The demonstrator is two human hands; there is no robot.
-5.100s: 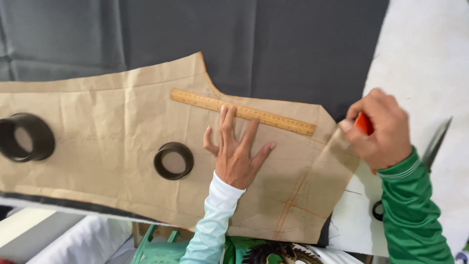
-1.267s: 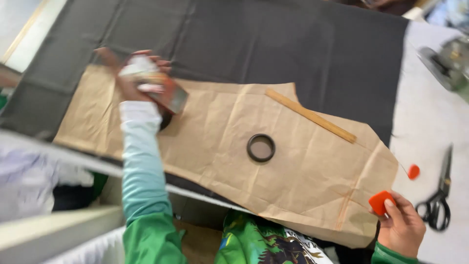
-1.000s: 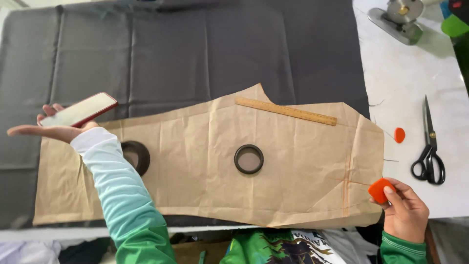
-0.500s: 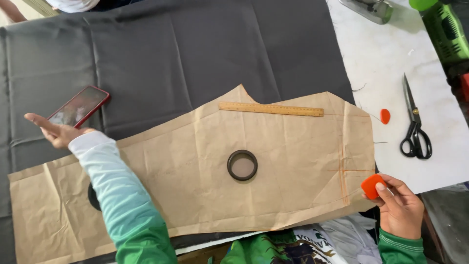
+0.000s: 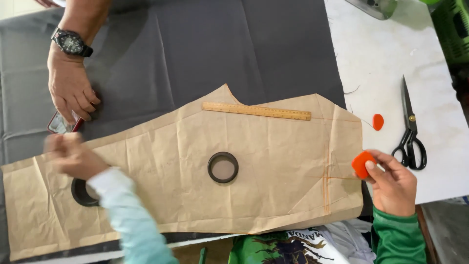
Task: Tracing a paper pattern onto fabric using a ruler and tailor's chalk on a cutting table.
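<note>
Left hand (image 5: 73, 156) now phoneless; right hand (image 5: 391, 183) pinching orange chalk (image 5: 362, 164).

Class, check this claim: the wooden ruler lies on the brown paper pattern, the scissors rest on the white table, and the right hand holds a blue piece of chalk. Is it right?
Not quite. In the head view the right hand holds an orange chalk piece, not blue. The wooden ruler does lie on the brown paper pattern, and the scissors on the white table.

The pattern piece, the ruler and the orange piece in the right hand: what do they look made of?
Pattern piece: brown kraft paper, matte, by its creases and folds. Ruler: probably wood, pale tan with fine marks. Orange piece pinched in the right hand: likely tailor's chalk, dull and blocky, matching the orange lines drawn on the paper.
</note>
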